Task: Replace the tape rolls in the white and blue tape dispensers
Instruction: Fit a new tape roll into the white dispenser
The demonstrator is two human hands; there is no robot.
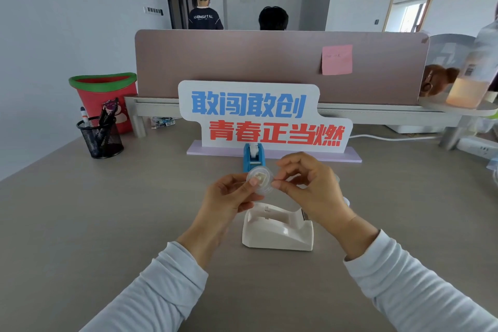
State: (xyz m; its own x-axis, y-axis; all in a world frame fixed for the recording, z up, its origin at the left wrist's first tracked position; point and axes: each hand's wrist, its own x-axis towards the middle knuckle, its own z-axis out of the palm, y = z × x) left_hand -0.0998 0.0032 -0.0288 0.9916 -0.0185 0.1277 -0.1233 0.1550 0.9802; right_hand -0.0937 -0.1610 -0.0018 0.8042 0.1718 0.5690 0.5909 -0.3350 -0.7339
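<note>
tape roll [260, 179]: clear, white core, held above the counter [107, 210], at 12 o'clock of the white dispenser [277, 229].
left hand [231, 197]: pinches the roll's 8 o'clock edge.
right hand [312, 188]: thumb and forefinger pinch its 3 o'clock edge.
white dispenser: on counter, beneath the hands.
blue dispenser [253, 156]: at 12 o'clock of the roll, before the sign [258, 116].
pen cup [100, 136]: 10 o'clock, well apart.

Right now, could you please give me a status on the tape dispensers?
Left hand holds clear tape roll, right hand pinches its edge. White dispenser below, cradle empty. Blue dispenser behind. Nothing blocking.
</note>
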